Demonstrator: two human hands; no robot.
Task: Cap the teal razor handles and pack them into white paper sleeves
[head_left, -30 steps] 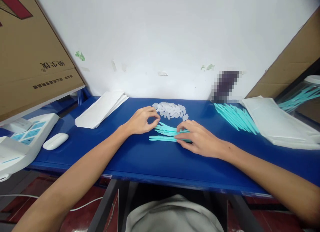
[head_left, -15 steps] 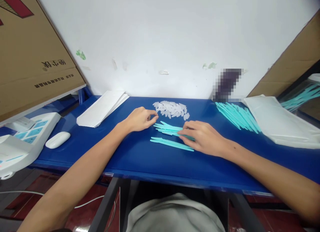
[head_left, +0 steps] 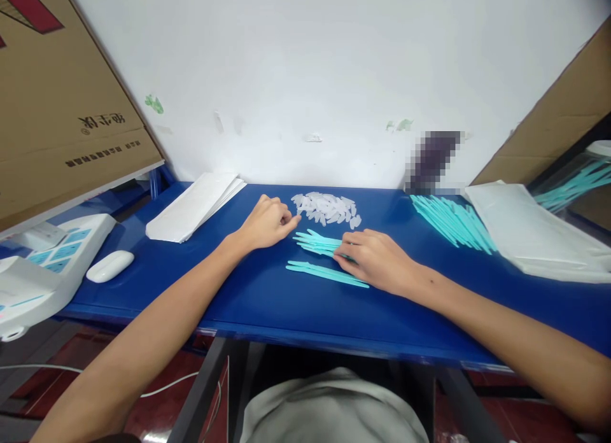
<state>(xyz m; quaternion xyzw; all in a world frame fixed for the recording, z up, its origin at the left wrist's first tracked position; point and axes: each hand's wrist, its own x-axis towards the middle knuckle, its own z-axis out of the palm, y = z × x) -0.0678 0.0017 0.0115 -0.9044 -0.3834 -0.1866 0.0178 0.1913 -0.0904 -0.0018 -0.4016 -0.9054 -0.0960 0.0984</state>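
My left hand is curled closed at the left edge of a pile of small translucent caps. Its thumb presses toward the bent index finger, and whatever lies between them is hidden. My right hand is closed over the right ends of a small bunch of slim turquoise sticks, which look like eyebrow razors. Its fingers hide those ends. Closer to me, a separate pair of turquoise sticks lies side by side on the blue table.
A larger heap of turquoise sticks lies at right beside white plastic bags. Flat white packets rest at back left. A white computer mouse and a white device stand at left, below a cardboard box.
My left hand's thumb and index finger have drawn together, closing the gap between them. My right hand has shifted slightly left along the bunch of sticks.
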